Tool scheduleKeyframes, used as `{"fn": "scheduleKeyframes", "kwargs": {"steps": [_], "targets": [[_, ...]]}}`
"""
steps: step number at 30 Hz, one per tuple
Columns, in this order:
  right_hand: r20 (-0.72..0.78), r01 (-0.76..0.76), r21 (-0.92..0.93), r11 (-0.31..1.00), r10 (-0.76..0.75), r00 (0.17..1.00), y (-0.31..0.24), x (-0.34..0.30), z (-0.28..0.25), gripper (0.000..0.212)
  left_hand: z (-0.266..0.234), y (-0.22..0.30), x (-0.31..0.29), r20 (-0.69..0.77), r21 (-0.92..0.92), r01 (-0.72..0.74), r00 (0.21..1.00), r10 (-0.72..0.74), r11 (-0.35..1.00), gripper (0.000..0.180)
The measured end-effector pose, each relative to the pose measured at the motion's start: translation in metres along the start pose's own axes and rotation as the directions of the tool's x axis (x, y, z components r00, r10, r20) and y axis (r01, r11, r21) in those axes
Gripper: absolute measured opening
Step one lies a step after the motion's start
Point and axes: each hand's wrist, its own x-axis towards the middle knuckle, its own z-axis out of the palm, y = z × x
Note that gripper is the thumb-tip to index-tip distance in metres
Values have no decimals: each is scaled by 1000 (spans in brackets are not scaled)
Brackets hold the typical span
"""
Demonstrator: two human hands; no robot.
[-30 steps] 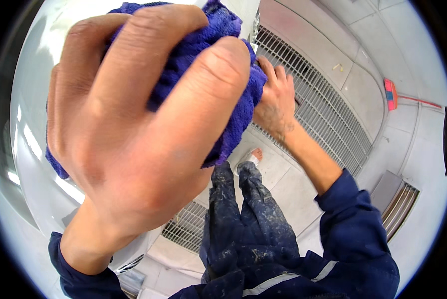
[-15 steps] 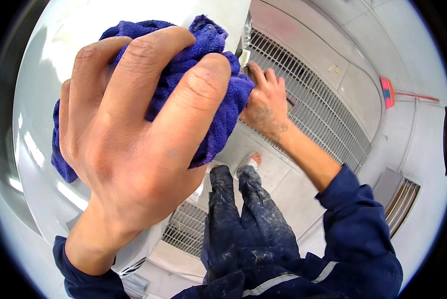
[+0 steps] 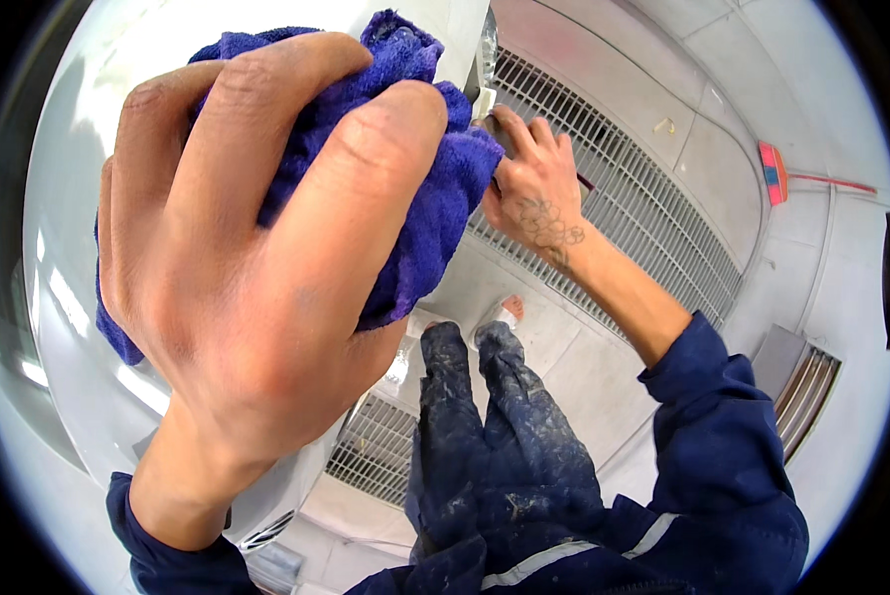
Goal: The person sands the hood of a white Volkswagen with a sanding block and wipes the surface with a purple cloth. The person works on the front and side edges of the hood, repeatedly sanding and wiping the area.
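Observation:
A crumpled purple cloth [image 3: 415,213] is bunched under my left hand [image 3: 256,228], whose bent fingers press into its folds. Cloth and hand are over a glossy white car body panel [image 3: 118,129] that fills the left of the view. Farther right, just past the panel's edge, my right hand [image 3: 536,178] has its fingers curled inward beside a small pale piece [image 3: 483,103]. Part of that hand is behind the cloth. A dark sliver shows by its palm, but I cannot make out what it holds.
Metal floor grating [image 3: 653,213] runs below my right hand, with more grating [image 3: 371,451] at lower left. Near the right wall lies a red and blue broom head [image 3: 772,174] on a red handle. A grey vented box [image 3: 802,382] stands by that wall.
My left hand and the cloth have shifted slightly up and left. The right hand has risen a little and turned, showing more of its back.

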Motion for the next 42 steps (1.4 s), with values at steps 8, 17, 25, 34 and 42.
{"fn": "scheduleKeyframes", "kwargs": {"steps": [8,17,25,34,42], "targets": [[18,-58,6,998,57,998,-21,-9,-2,49,-1,0,2,0,6,-5,1000,5,1000,73],[66,-45,5,999,45,997,-21,-11,-7,50,-2,-2,3,52,39,-47,998,45,998,73],[48,-26,-20,999,26,999,-13,-19,-10,52,0,2,6,51,42,-70,996,67,997,71],[0,-69,-16,997,69,998,-17,-13,-3,52,-4,-3,6,82,43,-102,992,98,994,73],[452,-83,-119,989,129,883,2,-54,-17,62,-5,-6,1,107,95,-104,990,94,990,73]]}}
